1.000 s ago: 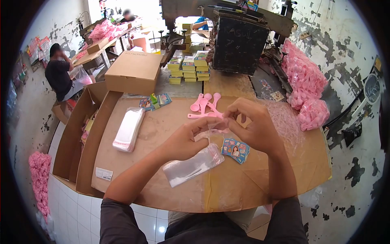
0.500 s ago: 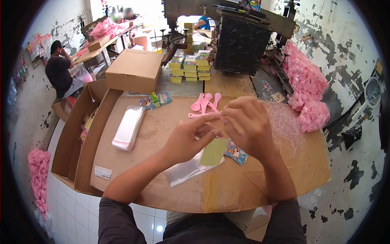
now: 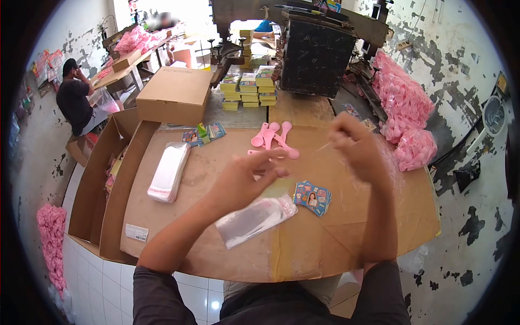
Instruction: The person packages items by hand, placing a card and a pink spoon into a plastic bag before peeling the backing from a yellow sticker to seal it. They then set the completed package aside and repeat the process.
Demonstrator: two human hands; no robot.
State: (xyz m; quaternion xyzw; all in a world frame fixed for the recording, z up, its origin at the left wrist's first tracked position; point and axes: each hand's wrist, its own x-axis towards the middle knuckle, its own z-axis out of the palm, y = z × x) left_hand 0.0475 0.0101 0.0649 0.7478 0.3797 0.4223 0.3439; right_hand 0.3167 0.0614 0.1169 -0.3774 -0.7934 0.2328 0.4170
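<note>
My left hand (image 3: 244, 179) is at mid-table, its index finger near the pink spoons (image 3: 269, 134). Its fingers are bent round a yellow-green card (image 3: 277, 188), which hangs blurred below the thumb. Up and to the right, my right hand (image 3: 356, 149) is closed and smeared by motion, with a thin clear strip (image 3: 325, 145) at its fingertips. Clear plastic bags (image 3: 254, 223) lie below my left hand, beside blue printed cards (image 3: 312, 198).
More clear bags (image 3: 169, 173) lie at the left. Printed cards (image 3: 205, 134) lie behind them, near a closed carton (image 3: 176, 95). Card stacks (image 3: 248, 90) and a black box (image 3: 314, 54) stand at the back. A person (image 3: 75, 103) sits at far left.
My right hand has moved away from my left hand, to the right and upward. The yellow-green card has shifted up behind my left fingers, uncovering more of the bags and blue cards.
</note>
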